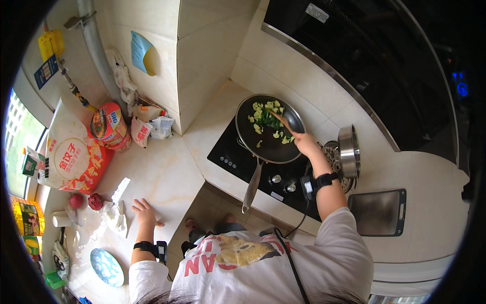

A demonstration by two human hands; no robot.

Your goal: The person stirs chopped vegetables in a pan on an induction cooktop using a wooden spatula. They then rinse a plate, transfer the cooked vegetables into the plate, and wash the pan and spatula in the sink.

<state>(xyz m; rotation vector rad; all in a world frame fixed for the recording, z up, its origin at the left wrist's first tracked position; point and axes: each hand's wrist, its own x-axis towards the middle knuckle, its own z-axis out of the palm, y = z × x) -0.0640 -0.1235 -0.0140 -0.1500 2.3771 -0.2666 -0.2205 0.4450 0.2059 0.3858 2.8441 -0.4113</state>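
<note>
My right hand (306, 144) is closed around the handle of a wooden spatula (281, 121) above the right side of a frying pan (273, 150). The spatula's far end lies among pale cauliflower florets (258, 114) and dark leafy greens (270, 121) in the pan. The pan stands on a black cooktop (224, 152), its metal handle (252, 186) pointing towards me, with no hand on it. My left hand (145, 213) rests on the marble-like counter with its fingers spread and nothing in it, right of a crumpled white plastic bag (115, 218).
A stacked metal steamer pot (348, 152) stands right of the pan, near a dark tray (376, 212). Leftwards are a flour bag (76, 159), instant noodle tubs (109, 123), round red items (95, 201) and a blue patterned plate (107, 267). A range hood (353, 57) overhangs the back right.
</note>
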